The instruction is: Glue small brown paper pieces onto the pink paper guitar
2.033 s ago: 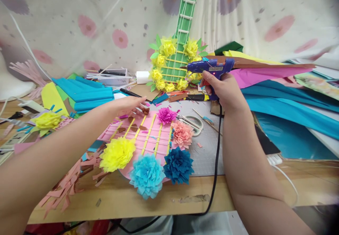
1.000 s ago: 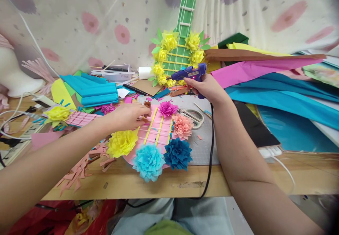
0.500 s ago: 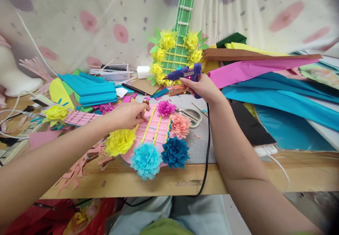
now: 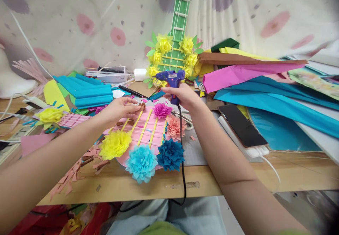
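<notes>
My right hand (image 4: 186, 94) grips a blue hot glue gun (image 4: 173, 78) by its handle, the nozzle pointing left above the table. A black cord hangs from it past the paper flowers. With fingers closed, my left hand (image 4: 124, 109) is at the upper left edge of a pink paper guitar (image 4: 137, 131), at a small brown paper piece (image 4: 142, 106). Around the guitar's rim sit a yellow flower (image 4: 116, 145), a light blue flower (image 4: 141, 163), a dark blue flower (image 4: 171, 154), a salmon flower (image 4: 175, 127) and a magenta flower (image 4: 162, 110).
A green paper guitar (image 4: 178, 34) with yellow flowers leans on the curtain behind. Folded blue paper (image 4: 91, 90) lies left. Scissors (image 4: 188, 119) rest partly hidden behind my right wrist. A phone (image 4: 242, 125) and long coloured paper sheets (image 4: 249, 73) are on the right.
My right hand has brought the glue gun left and slightly down, nearer the pink guitar. My left hand has shifted slightly left, exposing more of the brown paper. The view has moved slightly.
</notes>
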The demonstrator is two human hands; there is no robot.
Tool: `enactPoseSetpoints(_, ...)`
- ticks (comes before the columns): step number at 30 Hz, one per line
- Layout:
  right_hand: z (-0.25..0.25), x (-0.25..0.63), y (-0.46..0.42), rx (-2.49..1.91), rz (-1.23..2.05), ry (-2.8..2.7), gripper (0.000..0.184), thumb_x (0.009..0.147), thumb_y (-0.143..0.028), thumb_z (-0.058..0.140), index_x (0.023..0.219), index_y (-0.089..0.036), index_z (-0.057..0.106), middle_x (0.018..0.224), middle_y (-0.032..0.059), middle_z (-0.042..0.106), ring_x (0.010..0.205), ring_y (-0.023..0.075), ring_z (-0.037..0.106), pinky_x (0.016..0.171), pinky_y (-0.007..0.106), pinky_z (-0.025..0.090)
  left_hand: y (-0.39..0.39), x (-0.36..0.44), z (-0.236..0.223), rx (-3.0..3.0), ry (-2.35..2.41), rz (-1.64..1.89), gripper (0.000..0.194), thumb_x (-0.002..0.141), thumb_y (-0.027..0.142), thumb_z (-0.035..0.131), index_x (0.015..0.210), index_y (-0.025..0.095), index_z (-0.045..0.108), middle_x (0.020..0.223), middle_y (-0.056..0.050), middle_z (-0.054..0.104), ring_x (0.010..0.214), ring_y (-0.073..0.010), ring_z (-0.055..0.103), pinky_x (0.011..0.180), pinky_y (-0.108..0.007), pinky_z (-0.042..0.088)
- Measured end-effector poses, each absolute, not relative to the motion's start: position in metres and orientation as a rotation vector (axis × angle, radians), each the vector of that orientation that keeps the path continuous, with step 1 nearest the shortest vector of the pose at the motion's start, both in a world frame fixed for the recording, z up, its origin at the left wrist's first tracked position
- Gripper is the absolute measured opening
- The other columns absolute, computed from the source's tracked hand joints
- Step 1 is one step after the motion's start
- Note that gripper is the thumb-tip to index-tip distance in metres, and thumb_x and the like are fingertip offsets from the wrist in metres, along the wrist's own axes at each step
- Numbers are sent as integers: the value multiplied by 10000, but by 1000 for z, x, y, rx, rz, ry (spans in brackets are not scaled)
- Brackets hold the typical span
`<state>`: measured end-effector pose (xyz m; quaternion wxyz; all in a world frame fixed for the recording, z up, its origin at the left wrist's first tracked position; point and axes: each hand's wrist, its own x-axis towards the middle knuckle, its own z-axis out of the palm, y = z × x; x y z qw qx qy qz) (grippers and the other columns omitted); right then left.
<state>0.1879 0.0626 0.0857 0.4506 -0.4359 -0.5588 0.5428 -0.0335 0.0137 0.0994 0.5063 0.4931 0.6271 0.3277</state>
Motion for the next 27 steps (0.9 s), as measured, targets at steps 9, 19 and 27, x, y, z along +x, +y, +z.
enactPoseSetpoints(9,86,159,39,-1107,1412,-1556,457,548,-183,774,925,-201,515,710,-26,604,642,131,585,559,252,496,7,-17,97,1175,1467,763,335,632,274,808,866,160,596,811,-77,742,799,-201,719,671,-281,561)
enactPoseSetpoints(19,78,155,45,-1238,1209,-1679,529,518,-193,742,987,-198,498,828,0,601,792,181,585,657,298,508,3,-6,105,1221,1558,714,338,649,262,771,887,175,548,757,-62,731,727,-227,721,562,-273,529)
enactPoseSetpoints(27,77,158,48,-1202,1114,-1808,508,547,-177,709,1012,-185,503,888,29,605,857,206,583,700,315,511,9,-7,100,1259,1490,681,330,673,417,719,835,159,591,844,-95,732,768,-223,715,690,-326,569)
